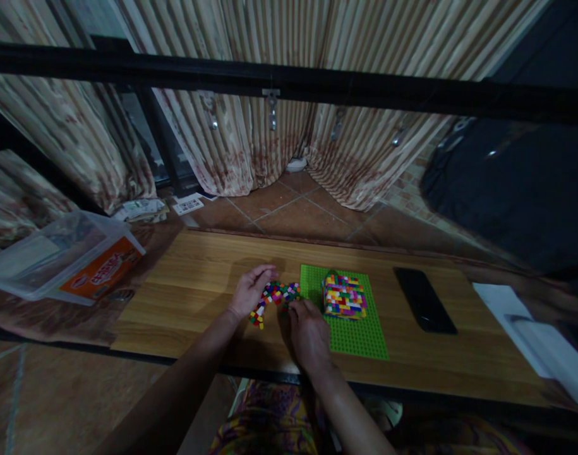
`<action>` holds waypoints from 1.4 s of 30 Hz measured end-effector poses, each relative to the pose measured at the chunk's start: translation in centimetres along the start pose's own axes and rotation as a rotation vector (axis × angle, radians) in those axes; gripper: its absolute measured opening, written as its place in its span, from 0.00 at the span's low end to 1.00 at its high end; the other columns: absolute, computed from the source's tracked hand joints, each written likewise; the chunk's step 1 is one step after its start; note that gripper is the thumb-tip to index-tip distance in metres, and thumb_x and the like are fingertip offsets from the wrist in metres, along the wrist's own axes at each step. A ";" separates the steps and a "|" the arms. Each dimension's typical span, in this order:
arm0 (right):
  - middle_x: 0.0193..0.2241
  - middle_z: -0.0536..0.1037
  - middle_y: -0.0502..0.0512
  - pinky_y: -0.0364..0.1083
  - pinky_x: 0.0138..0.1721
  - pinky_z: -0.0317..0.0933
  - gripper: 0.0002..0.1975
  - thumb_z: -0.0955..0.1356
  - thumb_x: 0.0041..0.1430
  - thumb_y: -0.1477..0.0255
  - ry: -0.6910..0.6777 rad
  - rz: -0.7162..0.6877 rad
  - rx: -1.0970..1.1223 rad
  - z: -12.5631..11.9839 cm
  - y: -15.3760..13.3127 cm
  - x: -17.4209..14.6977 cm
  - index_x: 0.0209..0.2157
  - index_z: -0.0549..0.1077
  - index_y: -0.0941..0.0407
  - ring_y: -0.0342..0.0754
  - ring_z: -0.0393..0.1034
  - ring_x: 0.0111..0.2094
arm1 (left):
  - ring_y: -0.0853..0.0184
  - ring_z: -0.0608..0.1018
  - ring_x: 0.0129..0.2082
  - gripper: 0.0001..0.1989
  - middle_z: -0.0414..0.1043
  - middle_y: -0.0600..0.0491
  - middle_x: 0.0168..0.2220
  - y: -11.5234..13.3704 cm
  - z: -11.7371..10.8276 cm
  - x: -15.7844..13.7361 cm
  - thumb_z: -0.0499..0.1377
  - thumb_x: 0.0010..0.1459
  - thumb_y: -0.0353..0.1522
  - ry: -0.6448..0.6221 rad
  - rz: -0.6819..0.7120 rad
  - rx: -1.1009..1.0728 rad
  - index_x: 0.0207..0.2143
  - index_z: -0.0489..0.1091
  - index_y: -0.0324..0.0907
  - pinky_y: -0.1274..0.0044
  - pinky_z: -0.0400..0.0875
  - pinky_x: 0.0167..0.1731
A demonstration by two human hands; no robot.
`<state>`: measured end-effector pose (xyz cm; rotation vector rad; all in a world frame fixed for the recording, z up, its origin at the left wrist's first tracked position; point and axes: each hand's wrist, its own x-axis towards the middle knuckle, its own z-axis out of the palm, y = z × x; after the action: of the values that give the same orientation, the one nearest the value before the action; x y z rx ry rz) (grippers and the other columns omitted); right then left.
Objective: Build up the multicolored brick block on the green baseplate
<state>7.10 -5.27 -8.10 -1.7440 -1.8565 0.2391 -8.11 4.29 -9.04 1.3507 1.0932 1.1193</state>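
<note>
Loose colourful toy bricks lie in a small heap on the wooden table top, between my two hands. At the heap's left edge is my left hand, its fingers stretched out and lightly bent around the far side of the bricks, holding nothing visible. My right hand is at the near right edge of the heap, fingers curled and fingertips together; whatever they may pinch is too small to make out. A block built of multicoloured bricks stands on a green studded baseplate, just right of my right hand.
A black phone lies on the table right of the baseplate. White papers or boxes sit at the far right. A clear plastic bin with an orange label stands at left. A dark metal bar crosses before the curtains.
</note>
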 end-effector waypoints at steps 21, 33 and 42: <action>0.33 0.76 0.59 0.48 0.36 0.62 0.16 0.62 0.61 0.61 0.410 0.274 0.026 -8.1 6.5 -1.7 0.34 0.76 0.57 0.51 0.70 0.35 | 0.60 0.79 0.43 0.21 0.79 0.49 0.39 0.5 0.0 0.0 0.59 0.54 0.46 -0.003 -0.016 -0.016 0.43 0.73 0.41 0.68 0.71 0.47; 0.31 0.74 0.57 0.46 0.33 0.59 0.14 0.66 0.55 0.60 0.503 0.489 0.175 -7.2 6.5 -0.6 0.32 0.75 0.58 0.49 0.66 0.30 | 0.60 0.78 0.44 0.20 0.79 0.49 0.40 0.0 -0.2 0.1 0.58 0.56 0.45 -0.024 -0.015 -0.013 0.45 0.73 0.41 0.69 0.70 0.48; 0.31 0.76 0.58 0.46 0.32 0.59 0.17 0.67 0.53 0.59 0.520 0.601 0.285 -6.4 6.7 -0.2 0.34 0.74 0.59 0.48 0.66 0.28 | 0.60 0.78 0.44 0.22 0.79 0.49 0.40 0.4 -0.1 0.0 0.59 0.55 0.46 -0.014 -0.026 -0.005 0.44 0.73 0.41 0.69 0.70 0.48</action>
<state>16.12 -6.21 -6.32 -1.8875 -0.8662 0.2343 -8.19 4.30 -8.59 1.3349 1.0940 1.0916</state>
